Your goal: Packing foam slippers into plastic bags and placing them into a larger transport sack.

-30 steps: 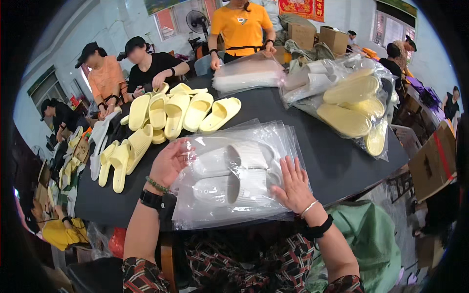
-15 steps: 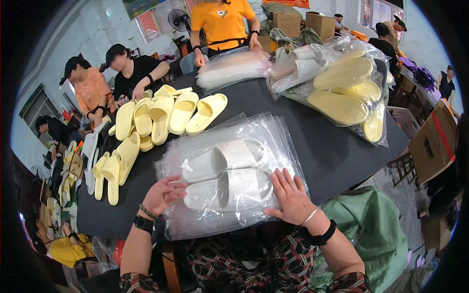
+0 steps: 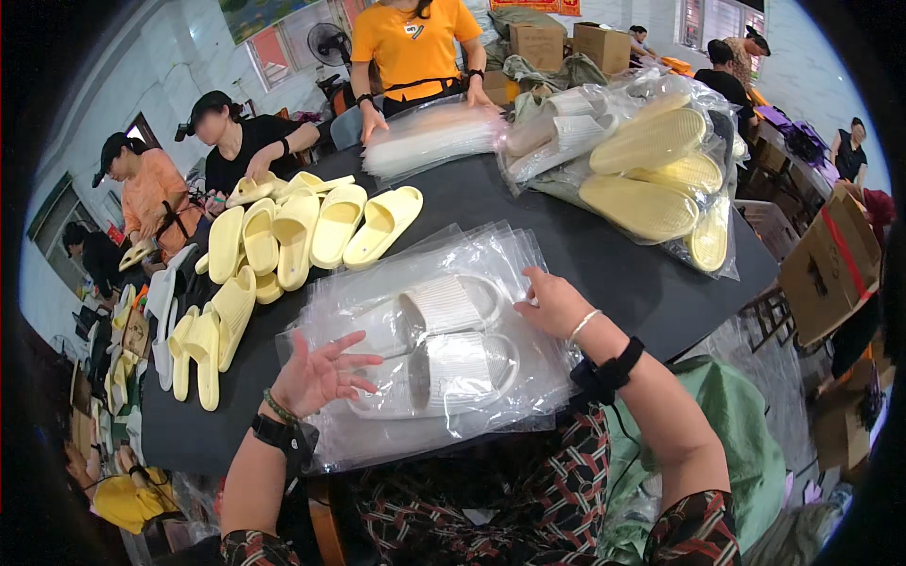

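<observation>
A pair of white ribbed slippers (image 3: 456, 370) lies side by side inside a clear plastic bag (image 3: 444, 429), which rests on a stack of such bags on the dark table in front of me. Over the stack's left side, my left hand (image 3: 326, 375) is open, palm partly turned up, its spread fingers above the toe-less ends of the slippers. At the bag's upper right edge is my right hand (image 3: 559, 302), its fingers curled in and seemingly pinching the plastic; the fingertips are partly hidden.
Several loose yellow slippers (image 3: 296, 231) lie at the left of the dark table (image 3: 651, 292). Bagged yellow slippers (image 3: 651, 189) are heaped at the far right. Across the table, a person in orange (image 3: 415, 47) handles a pile of clear bags (image 3: 434, 141). A cardboard box (image 3: 830, 269) stands at right.
My right hand has left its flat position on the bag, moved up to the upper right edge and curled its fingers. My left hand has lifted and turned its palm upward.
</observation>
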`<act>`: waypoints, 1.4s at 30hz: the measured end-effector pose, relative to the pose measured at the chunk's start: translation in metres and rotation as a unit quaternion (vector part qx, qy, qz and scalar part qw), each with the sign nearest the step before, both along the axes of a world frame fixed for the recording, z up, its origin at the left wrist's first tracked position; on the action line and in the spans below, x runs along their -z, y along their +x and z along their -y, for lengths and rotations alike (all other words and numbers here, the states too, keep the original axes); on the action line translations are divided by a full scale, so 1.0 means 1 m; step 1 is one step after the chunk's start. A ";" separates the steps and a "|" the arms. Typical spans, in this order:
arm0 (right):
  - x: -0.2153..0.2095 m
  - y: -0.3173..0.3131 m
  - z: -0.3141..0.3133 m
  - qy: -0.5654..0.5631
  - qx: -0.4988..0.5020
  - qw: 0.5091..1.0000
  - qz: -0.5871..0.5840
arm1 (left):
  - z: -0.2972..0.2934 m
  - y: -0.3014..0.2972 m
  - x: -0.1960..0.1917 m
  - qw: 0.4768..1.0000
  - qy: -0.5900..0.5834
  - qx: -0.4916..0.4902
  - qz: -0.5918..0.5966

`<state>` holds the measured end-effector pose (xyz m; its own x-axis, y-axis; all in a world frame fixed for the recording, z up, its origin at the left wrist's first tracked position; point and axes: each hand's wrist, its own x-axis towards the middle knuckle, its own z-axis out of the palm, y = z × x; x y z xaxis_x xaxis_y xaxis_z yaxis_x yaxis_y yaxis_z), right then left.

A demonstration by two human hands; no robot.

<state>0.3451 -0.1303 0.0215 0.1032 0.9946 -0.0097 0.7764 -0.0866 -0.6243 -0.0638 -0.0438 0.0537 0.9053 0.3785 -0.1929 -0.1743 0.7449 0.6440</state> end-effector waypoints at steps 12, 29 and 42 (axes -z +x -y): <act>-0.003 -0.001 0.005 -0.064 -0.201 0.961 0.176 | -0.012 0.042 0.012 0.479 0.849 0.097 -0.200; 0.025 0.006 -0.004 -0.090 -0.206 0.959 0.170 | -0.029 0.120 0.060 0.475 0.850 -0.078 -0.215; 0.018 0.005 0.005 -0.113 -0.195 0.949 0.221 | -0.029 -0.095 0.013 0.452 0.808 -0.155 -0.345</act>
